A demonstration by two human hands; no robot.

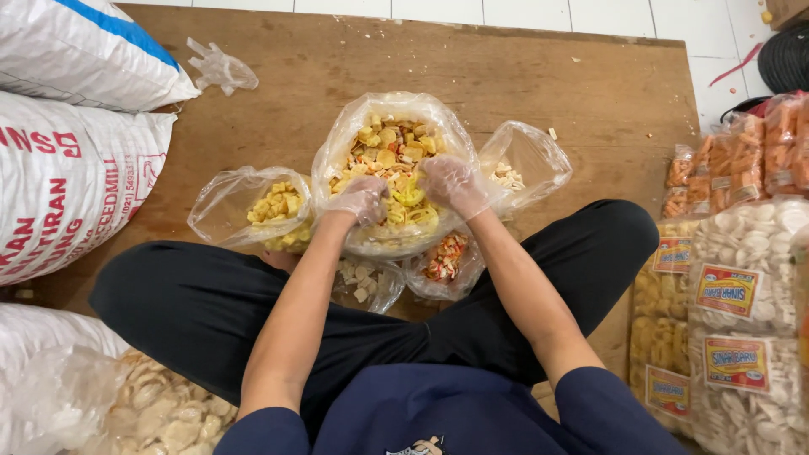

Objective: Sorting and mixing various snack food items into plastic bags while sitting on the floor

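Observation:
I sit cross-legged on a wooden board. A large clear plastic bag of mixed yellow and orange crackers stands open in front of me. My left hand and my right hand, both in thin clear plastic gloves, are inside the bag's mouth on top of the crackers, fingers curled into them. To the left lies a smaller bag of yellow crackers. To the right a bag with pale crackers stands open. Two small bags, one white and one with red-striped pieces, rest near my legs.
Big white woven sacks line the left side. A spare plastic glove lies on the board at the back left. Sealed packs of white, yellow and orange crackers are stacked at the right. A bag of pale crackers sits at my lower left.

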